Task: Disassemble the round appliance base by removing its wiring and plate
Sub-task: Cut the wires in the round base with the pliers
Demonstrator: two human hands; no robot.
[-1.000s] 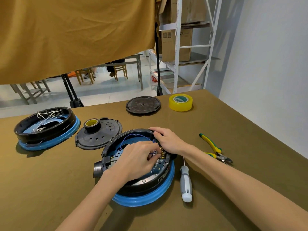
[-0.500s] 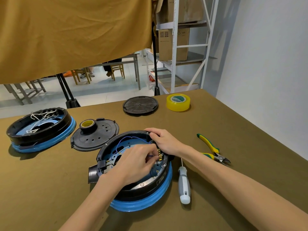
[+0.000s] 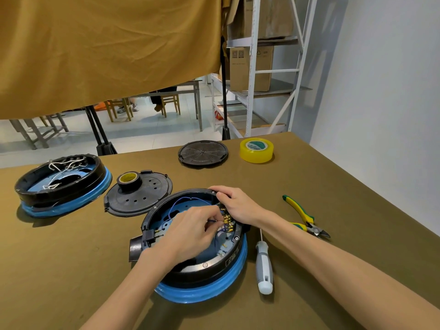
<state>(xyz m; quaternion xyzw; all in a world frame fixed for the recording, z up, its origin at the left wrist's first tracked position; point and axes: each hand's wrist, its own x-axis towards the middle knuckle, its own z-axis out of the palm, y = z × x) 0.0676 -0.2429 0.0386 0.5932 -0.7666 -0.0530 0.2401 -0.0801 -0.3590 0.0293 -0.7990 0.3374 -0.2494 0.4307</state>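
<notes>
Though fingertips hidden, left hand pinching blue wire, right hand gripping base rim.

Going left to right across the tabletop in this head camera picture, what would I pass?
Second round base with white wires → black perforated plate carrying a small tape roll → the round base being worked on → screwdriver → yellow-green cutters.

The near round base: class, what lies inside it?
Inside the near base: blue wires, brass terminals, both hands. The floor beneath the hands is hidden.
</notes>
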